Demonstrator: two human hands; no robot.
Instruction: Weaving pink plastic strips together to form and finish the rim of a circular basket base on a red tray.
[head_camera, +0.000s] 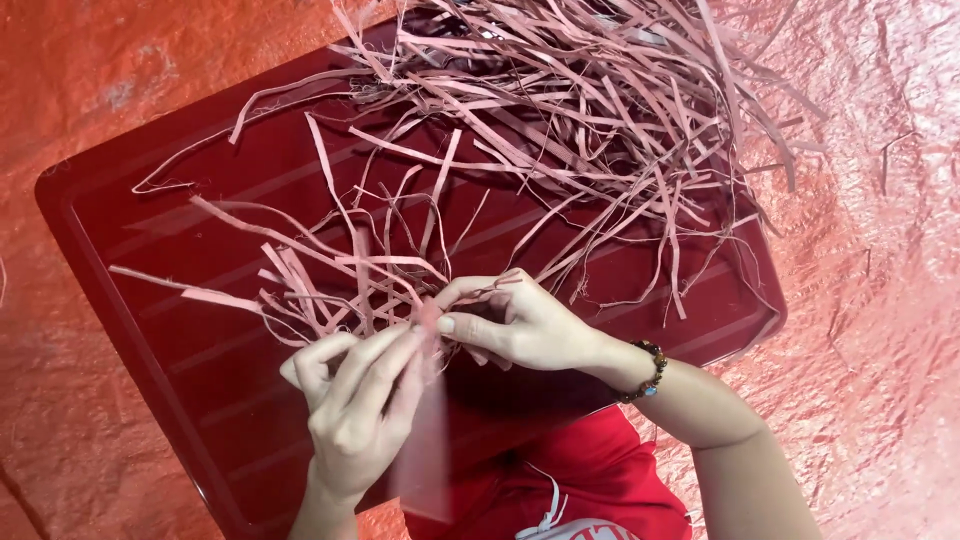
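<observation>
My left hand and my right hand meet over a dark red tray. Both pinch thin pink strips where several of them cross into a loose woven patch. A blurred strip hangs down from my left fingers. My right thumb and forefinger press on the strips just right of the left fingertips. A bead bracelet circles my right wrist. A big tangled heap of the same pink strips lies across the tray's far right part.
The tray rests on a crinkled red sheet that covers the ground all around. Loose strip ends spill over the tray's right edge. My red garment shows below the tray's near edge.
</observation>
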